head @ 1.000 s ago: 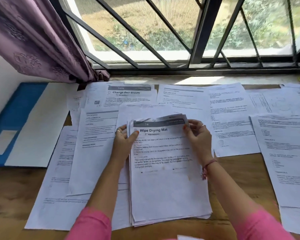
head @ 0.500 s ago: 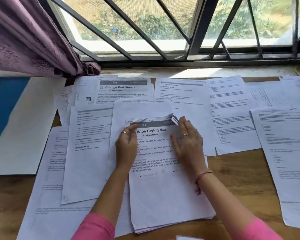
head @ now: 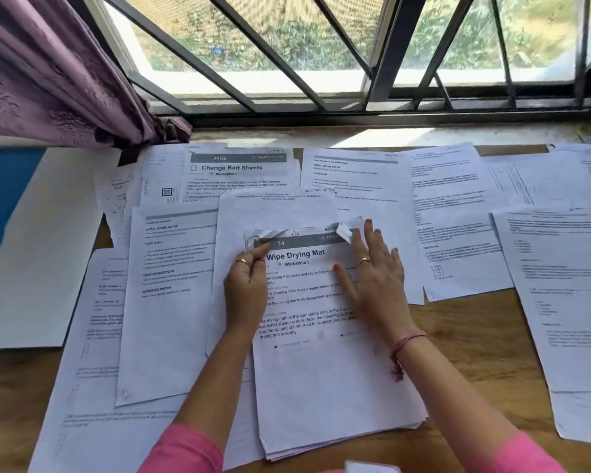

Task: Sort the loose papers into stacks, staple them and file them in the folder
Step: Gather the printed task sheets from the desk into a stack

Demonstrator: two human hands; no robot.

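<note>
**Head view: two hands on the paper stack**

Head view: I see my left hand (head: 245,285) with its fingers curled, pinching the crumpled top left corner of the stack (head: 325,363) titled "Wipe Drying Mat". My right hand (head: 372,281) lies flat on the stack with its fingers straight and spread, pressing the page down. The stack sits in the middle of the wooden table (head: 464,339), on top of other sheets. Many loose papers (head: 458,213) lie all around it; I cannot count them. One blue folder (head: 4,199) lies open at the far left with one white sheet (head: 45,254) on it.
</note>
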